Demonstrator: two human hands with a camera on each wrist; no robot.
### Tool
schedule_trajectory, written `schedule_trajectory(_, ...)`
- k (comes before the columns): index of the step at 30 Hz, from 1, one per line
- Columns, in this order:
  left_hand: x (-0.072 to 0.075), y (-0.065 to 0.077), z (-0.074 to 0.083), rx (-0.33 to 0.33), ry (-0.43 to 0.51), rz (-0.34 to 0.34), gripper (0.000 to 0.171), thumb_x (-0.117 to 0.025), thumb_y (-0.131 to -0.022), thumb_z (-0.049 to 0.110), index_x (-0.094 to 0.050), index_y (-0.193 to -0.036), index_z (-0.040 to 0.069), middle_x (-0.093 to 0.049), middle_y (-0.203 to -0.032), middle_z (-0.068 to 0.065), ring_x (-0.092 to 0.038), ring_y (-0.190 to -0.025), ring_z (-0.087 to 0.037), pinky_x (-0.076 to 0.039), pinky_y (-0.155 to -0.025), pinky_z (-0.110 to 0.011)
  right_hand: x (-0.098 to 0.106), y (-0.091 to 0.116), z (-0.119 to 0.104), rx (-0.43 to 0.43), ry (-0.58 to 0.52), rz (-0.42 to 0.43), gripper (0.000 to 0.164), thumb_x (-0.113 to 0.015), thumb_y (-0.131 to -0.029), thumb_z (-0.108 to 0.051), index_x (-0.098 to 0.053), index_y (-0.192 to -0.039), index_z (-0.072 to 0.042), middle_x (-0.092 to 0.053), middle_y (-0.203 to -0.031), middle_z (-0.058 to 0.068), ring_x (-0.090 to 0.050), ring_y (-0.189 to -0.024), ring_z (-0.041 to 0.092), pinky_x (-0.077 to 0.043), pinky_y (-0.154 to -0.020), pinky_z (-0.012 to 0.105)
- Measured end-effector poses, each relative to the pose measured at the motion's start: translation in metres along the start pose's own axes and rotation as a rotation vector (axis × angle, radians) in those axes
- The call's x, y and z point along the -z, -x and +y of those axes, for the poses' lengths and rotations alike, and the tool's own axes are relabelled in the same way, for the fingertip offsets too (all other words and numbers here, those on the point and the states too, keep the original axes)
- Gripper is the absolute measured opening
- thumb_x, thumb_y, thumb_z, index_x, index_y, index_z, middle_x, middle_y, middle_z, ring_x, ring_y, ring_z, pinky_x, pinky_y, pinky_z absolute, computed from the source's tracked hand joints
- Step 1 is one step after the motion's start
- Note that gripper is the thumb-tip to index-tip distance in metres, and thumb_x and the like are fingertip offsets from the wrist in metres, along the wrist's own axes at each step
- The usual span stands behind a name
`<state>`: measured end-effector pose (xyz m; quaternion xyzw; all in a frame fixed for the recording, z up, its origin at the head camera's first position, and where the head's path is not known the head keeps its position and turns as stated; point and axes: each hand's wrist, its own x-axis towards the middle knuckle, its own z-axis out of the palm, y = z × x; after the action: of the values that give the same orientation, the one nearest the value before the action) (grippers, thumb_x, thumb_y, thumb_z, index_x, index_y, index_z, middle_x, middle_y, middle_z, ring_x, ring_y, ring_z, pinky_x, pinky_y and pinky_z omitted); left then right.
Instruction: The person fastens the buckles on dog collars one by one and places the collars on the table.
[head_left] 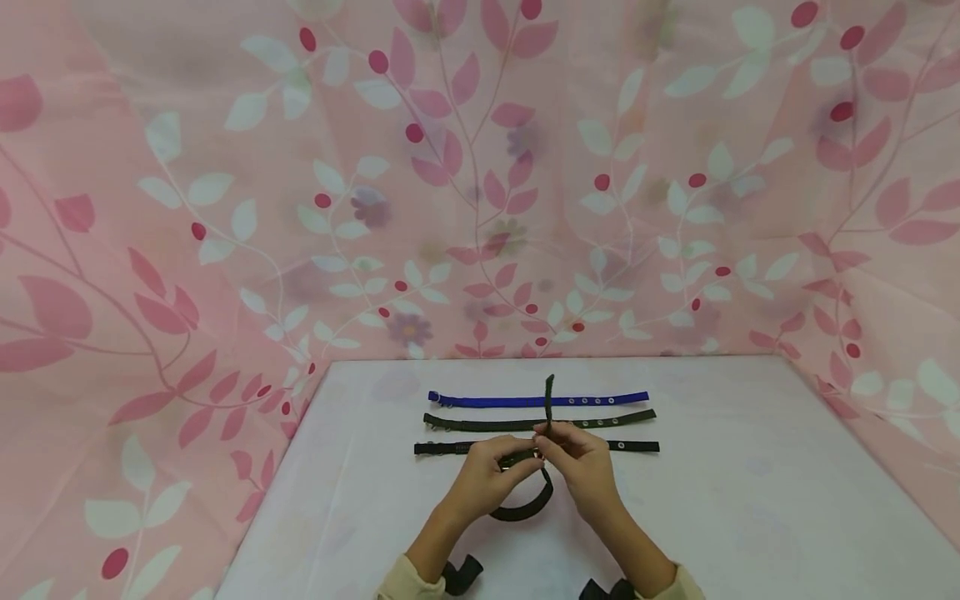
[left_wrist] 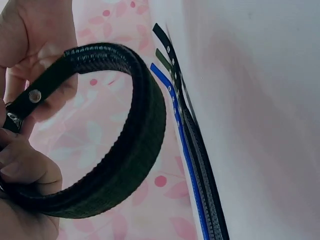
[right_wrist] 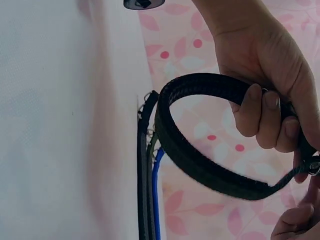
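Between both hands, in the head view, a dark green collar [head_left: 525,510] is bent into a loop above the table. It has a padded black lining and metal eyelets, as the collar [left_wrist: 152,140] shows in the left wrist view. My left hand [head_left: 480,477] holds the loop at its buckle end, where the buckle is mostly hidden by fingers. My right hand [head_left: 588,477] pinches the strap near the buckle, and the free strap end [head_left: 550,392] sticks up above the fingertips. In the right wrist view, the left fingers [right_wrist: 270,117] curl round the collar.
Three collars lie side by side across the white table [head_left: 735,500] beyond the hands: a blue collar [head_left: 502,402], a dark green collar [head_left: 487,424] and a black collar [head_left: 446,448]. Pink leaf-patterned cloth [head_left: 480,208] hangs behind and at the sides.
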<state>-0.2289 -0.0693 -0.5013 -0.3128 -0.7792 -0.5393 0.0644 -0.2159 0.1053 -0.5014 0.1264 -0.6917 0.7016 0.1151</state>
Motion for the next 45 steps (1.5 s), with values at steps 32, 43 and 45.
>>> schedule_trajectory(32,0.006,-0.004,-0.035,0.411,0.401,0.214,0.030,-0.082,-0.081,0.021,-0.076,-0.102,0.001,-0.075,-0.094,-0.005,-0.068,-0.085,-0.011,-0.056,-0.075,-0.024,0.002,-0.008,0.015,-0.134,-0.204,0.032,0.032,-0.067,-0.095,-0.016,-0.063,-0.121,0.004,-0.062,-0.093,0.006,-0.047,-0.051,0.006,-0.038,-0.044,0.017)
schedule_trajectory(43,0.006,-0.008,-0.047,0.355,0.444,0.160,0.029,-0.075,-0.088,0.011,-0.071,-0.111,-0.005,-0.071,-0.085,0.011,-0.050,-0.064,-0.003,-0.038,-0.052,-0.018,0.000,-0.016,0.023,-0.087,-0.169,0.044,0.035,-0.063,-0.097,-0.016,-0.063,-0.124,0.007,-0.063,-0.085,0.005,-0.049,-0.053,0.006,-0.044,-0.047,0.019)
schedule_trajectory(45,0.004,-0.008,-0.046,0.343,0.445,0.123,0.032,-0.073,-0.089,0.014,-0.070,-0.113,-0.007,-0.070,-0.083,0.012,-0.047,-0.061,-0.003,-0.036,-0.050,-0.018,0.001,-0.016,0.024,-0.079,-0.170,0.041,0.038,-0.059,-0.100,-0.016,-0.059,-0.129,0.008,-0.060,-0.083,0.003,-0.047,-0.054,0.005,-0.044,-0.048,0.019)
